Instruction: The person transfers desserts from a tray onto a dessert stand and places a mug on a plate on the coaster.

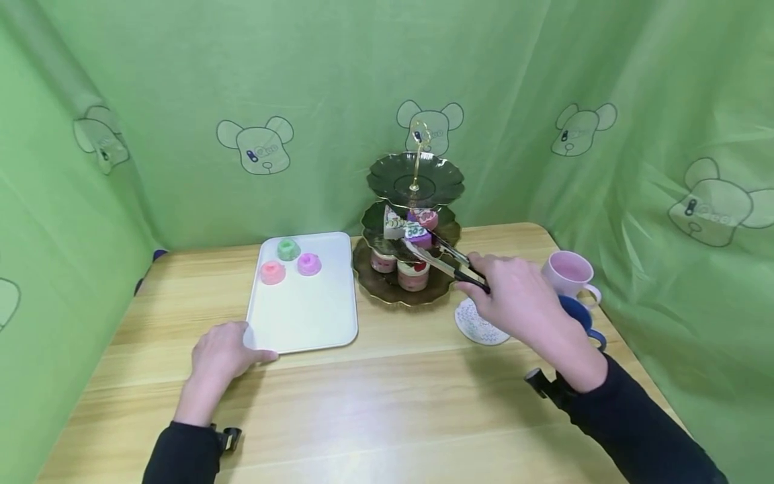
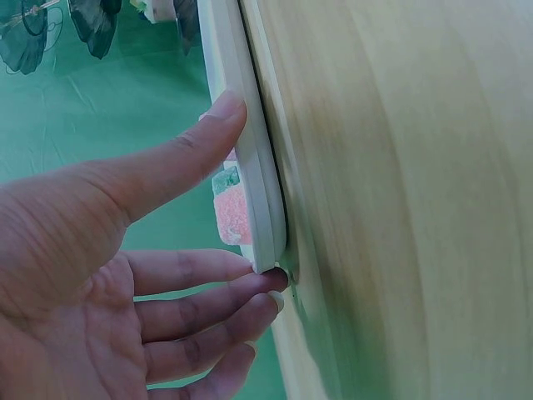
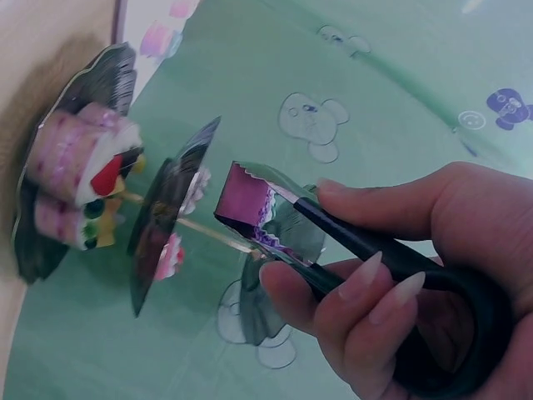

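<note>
My right hand (image 1: 517, 296) grips the black handles of metal tongs (image 1: 444, 259). Between the tongs' tips is a purple toy cake piece (image 3: 246, 196) with a white frilled edge, raised off the plates in the right wrist view. In the head view it overlaps the middle plate of a three-tier dark green stand (image 1: 402, 292), near a white cake slice (image 1: 393, 225) and a pink cake (image 1: 427, 218). My left hand (image 1: 220, 349) touches the near left corner of a white tray (image 1: 302, 316), thumb along its front rim, fingers at its left side.
Green (image 1: 288, 249), coral (image 1: 273, 272) and lilac (image 1: 309, 264) toy sweets sit on the tray's far left. Round cakes (image 1: 413, 275) stand on the bottom tier. A pink mug (image 1: 568, 269), a blue cup (image 1: 577, 309) and a round coaster (image 1: 478, 323) are near the right arm.
</note>
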Demonstrator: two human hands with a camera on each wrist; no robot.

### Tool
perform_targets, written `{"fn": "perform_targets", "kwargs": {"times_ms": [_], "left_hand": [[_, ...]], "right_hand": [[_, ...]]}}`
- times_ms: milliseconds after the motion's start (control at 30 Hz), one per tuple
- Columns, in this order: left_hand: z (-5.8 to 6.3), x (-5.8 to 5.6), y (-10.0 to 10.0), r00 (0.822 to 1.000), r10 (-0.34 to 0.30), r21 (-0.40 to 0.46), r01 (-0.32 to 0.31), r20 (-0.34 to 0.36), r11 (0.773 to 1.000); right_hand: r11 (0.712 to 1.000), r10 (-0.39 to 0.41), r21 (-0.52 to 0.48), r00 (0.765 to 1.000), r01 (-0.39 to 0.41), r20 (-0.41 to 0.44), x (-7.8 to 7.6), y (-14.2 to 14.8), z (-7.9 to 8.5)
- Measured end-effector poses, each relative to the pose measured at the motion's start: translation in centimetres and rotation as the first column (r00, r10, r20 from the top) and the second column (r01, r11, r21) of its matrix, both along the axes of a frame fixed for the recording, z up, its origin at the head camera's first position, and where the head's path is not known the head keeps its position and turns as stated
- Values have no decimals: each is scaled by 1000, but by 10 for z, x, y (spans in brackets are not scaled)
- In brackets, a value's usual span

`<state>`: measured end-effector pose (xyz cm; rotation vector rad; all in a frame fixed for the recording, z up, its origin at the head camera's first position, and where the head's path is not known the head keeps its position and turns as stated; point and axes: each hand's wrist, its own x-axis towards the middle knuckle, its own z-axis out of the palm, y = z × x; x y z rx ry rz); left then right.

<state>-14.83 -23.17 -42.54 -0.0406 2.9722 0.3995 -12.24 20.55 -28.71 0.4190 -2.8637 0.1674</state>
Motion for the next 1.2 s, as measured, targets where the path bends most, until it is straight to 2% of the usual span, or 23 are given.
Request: {"fn": "perform_targets", "kwargs": {"times_ms": [167,433,833,1200], "left_hand": [[-1,0,-1,1000,3,-4,-3,2,1000],[0,0,-1,1000,3,1,-3,-14,1000],[-2,-2,-1,1000,9,17,-9,-23,1000],[-2,-1,-1,1000,10,14,-9,-19,1000]], "right_hand": [[1000,-21,1,1000,21,13,-8,6,-6],[1000,-13,22,1000,13,20,-20,8,-9],[1000,3,5,995,-3,104,-39,9,-14],[999,-49,13,986,47,162,-45,5,-13]]}}
